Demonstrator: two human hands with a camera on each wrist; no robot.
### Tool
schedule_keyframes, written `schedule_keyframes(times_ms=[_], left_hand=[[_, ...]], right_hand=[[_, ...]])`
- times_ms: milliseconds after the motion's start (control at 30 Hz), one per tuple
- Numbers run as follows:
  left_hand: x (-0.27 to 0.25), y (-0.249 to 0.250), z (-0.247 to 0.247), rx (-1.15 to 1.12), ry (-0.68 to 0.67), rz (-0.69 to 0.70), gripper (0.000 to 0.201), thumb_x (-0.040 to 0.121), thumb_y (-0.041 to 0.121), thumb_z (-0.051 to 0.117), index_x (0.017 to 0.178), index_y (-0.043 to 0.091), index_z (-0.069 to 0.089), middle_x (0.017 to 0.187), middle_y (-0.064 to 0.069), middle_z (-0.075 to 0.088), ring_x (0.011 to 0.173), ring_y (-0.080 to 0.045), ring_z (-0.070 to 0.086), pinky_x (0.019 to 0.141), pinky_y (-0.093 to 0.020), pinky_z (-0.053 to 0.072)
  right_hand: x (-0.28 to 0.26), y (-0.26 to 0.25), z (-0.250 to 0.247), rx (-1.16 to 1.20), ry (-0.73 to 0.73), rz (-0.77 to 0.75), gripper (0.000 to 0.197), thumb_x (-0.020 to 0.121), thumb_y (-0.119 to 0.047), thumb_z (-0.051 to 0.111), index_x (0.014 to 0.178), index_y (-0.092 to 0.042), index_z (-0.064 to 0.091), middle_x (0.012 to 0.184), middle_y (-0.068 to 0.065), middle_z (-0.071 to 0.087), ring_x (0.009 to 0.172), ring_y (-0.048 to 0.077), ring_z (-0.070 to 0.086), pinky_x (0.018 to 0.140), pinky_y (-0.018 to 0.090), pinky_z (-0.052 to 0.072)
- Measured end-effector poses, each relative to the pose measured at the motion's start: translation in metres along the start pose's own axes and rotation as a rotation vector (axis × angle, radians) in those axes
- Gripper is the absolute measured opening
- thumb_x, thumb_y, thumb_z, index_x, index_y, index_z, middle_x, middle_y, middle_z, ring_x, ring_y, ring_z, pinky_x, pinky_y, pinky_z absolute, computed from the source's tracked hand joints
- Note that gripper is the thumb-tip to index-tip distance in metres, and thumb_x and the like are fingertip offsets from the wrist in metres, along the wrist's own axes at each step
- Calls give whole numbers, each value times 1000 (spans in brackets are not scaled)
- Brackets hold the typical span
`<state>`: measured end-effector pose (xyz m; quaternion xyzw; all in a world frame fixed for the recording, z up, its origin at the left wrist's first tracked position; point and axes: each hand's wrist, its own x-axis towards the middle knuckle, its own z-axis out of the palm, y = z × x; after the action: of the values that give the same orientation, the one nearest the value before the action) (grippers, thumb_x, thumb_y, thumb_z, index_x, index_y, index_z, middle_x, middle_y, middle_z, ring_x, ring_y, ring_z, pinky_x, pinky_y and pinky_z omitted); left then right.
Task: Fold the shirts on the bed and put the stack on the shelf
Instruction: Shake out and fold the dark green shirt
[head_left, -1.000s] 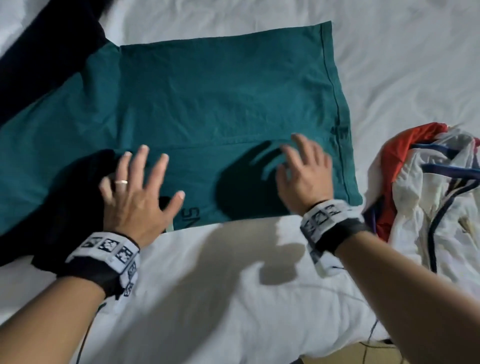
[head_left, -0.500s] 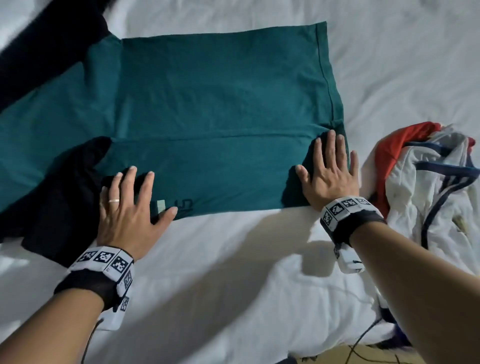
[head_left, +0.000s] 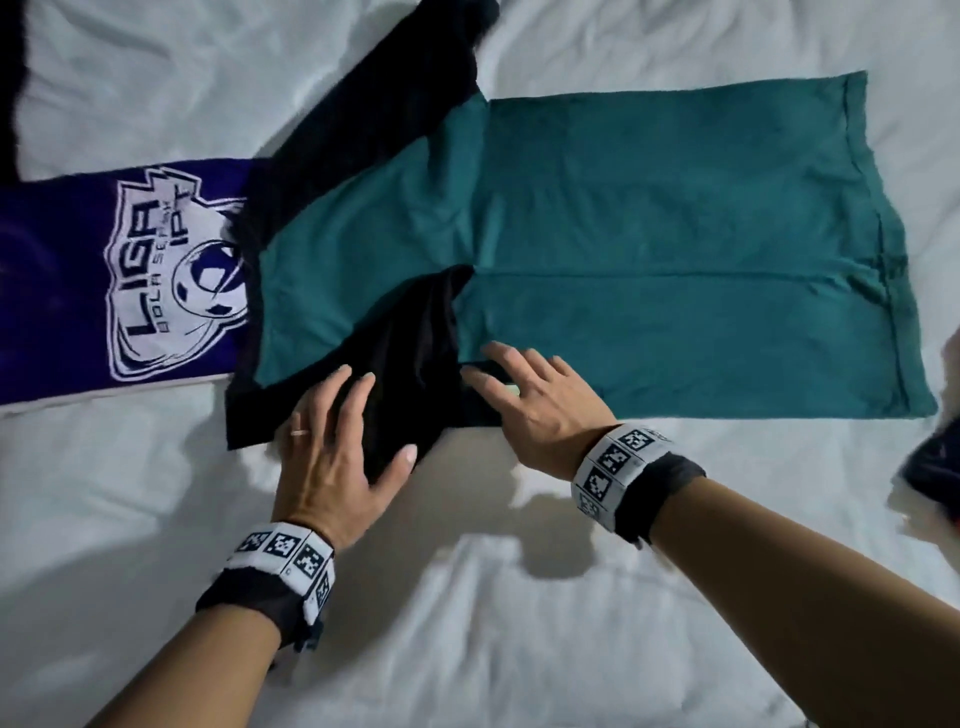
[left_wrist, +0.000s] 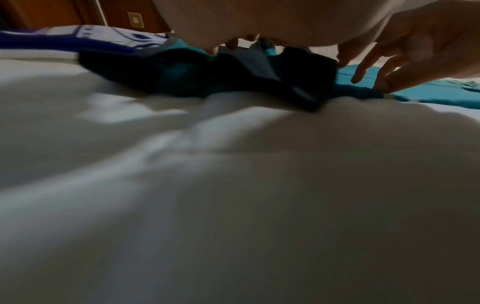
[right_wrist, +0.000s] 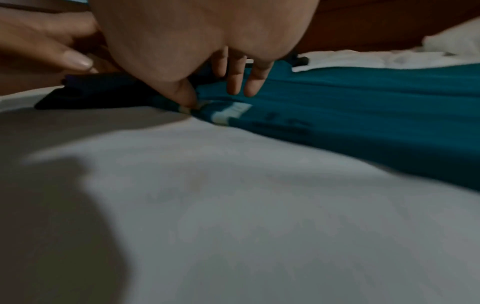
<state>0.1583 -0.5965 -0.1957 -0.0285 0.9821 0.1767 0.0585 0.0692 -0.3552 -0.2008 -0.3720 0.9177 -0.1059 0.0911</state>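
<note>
A teal shirt (head_left: 649, 260) with black sleeves lies flat on the white bed (head_left: 519, 623), its near side folded in along a crease. My left hand (head_left: 353, 431) rests with spread, straight fingers on the near black sleeve (head_left: 410, 332). My right hand (head_left: 504, 379) sits just right of it on the teal shirt's near edge. Its fingers are spread and its thumb presses the hem by a white label (right_wrist: 233, 109). In the right wrist view the right hand's fingers (right_wrist: 244, 82) hang straight above the teal shirt (right_wrist: 363, 102). The far sleeve (head_left: 389, 104) stretches away.
A folded purple shirt (head_left: 130, 286) with a white LIGA print lies left of the teal shirt, partly under its black collar end. A dark bundle of clothes (head_left: 935, 467) shows at the right edge. Rumpled white sheet lies all around.
My right hand slid left along the near edge from the shirt's hem end to the sleeve seam. My left hand moved up onto the black sleeve. The view swung left, showing the purple shirt.
</note>
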Motion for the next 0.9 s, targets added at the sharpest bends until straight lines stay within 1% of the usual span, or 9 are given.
schedule_keyframes(times_ms=[67,133,200,267,400,533,700,833,900], left_hand=[[6,-29,-11,14,3,-48,77,83,58,51,144,12,45,151,-12,39,129,-41,44,101,-59,39],[12,-56,-19,41,-28,-65,75,82,60,49,142,14,49,150,-11,42,124,-41,45,96,-58,39],[17,-77,-22,41,-64,-36,73,82,62,47,137,16,55,145,-10,48,119,-39,48,93,-56,40],[20,-92,-22,8,-73,-19,70,85,64,43,136,18,56,144,-7,50,117,-37,49,95,-54,39],[20,-105,-22,-173,-7,-53,65,93,63,34,139,20,50,141,-2,49,125,-31,46,99,-41,27],[20,-100,-23,-333,86,-159,67,94,63,29,137,16,51,134,-5,51,122,-26,44,97,-39,28],[14,-99,-19,-324,171,-343,65,87,58,45,130,9,55,120,-14,55,108,-34,49,93,-51,42],[11,-102,-11,-296,225,-439,56,84,53,50,119,9,60,106,-14,56,95,-36,51,84,-48,46],[9,-104,-9,-311,247,-489,52,83,53,50,110,10,62,101,-12,56,91,-36,52,83,-47,45]], right_hand=[[25,-12,0,-91,-16,-91,72,75,-14,61,144,-23,43,144,18,43,104,34,55,74,41,48],[51,-15,-1,-188,-35,-178,64,79,-18,56,142,-25,45,145,17,43,107,33,53,76,41,46],[71,-17,-2,-187,-76,-254,41,80,-18,52,119,-20,64,127,13,60,95,31,57,71,39,46],[89,-19,-12,-138,-177,-285,30,77,-19,48,99,-16,69,104,7,66,85,30,60,67,38,46],[135,-32,-63,259,-232,-5,32,76,-26,44,95,-17,68,85,4,67,80,28,63,69,37,52],[200,-11,-97,407,-49,327,16,85,-14,50,75,-20,62,64,-6,55,60,7,53,61,21,44],[237,27,-81,469,404,654,28,91,-24,60,117,-18,67,102,-6,64,92,13,59,81,18,40],[216,25,-52,249,321,409,23,86,-25,60,102,-11,69,105,8,63,86,29,61,78,30,46],[207,24,-40,155,173,330,34,85,-34,61,113,-15,64,111,6,59,87,30,62,78,38,51]])
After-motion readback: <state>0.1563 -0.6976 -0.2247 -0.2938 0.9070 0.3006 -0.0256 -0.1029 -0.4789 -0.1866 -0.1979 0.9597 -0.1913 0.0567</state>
